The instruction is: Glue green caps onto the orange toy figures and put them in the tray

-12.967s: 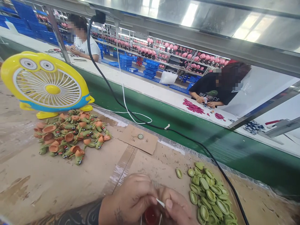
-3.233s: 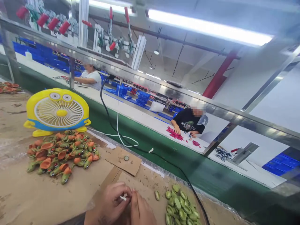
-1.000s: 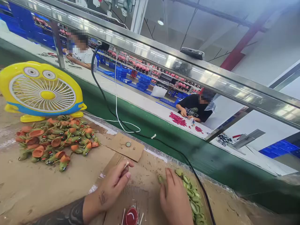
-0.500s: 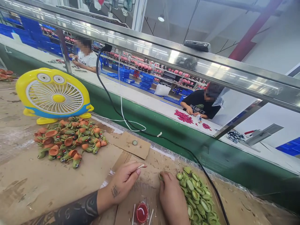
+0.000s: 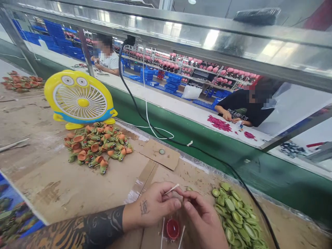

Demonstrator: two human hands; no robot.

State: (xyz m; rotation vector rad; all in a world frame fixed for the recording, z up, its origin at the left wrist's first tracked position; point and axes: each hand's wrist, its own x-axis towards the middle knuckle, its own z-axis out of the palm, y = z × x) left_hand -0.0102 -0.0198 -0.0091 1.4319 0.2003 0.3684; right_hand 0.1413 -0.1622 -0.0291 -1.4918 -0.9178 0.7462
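Observation:
Between the thumb and fingers of my left hand (image 5: 158, 204) is a thin white cotton swab (image 5: 172, 189), slanting up to the right. My right hand (image 5: 204, 218) is curled, its thumb and fingertips pinched close beside my left fingertips. Whatever it holds is hidden; a sliver of a green piece (image 5: 190, 188) shows just behind its fingers, and I cannot tell if it is gripped. Below my hands stands a small round cup of red liquid (image 5: 173, 229), with a white stick on either side. Right of my right hand lies a heap of green oval pieces (image 5: 237, 216).
A yellow minion-shaped fan (image 5: 83, 100) stands behind a pile of green-and-orange figures (image 5: 97, 147). Cardboard (image 5: 160, 154) bears a bottle cap. A black cable (image 5: 243, 180) runs past the green heap. Across the green partition (image 5: 197, 135), two people work at a white bench.
My right hand has moved in beside my left, and their fingertips now nearly meet above the red cup. The camera has turned, so the surroundings sit further right.

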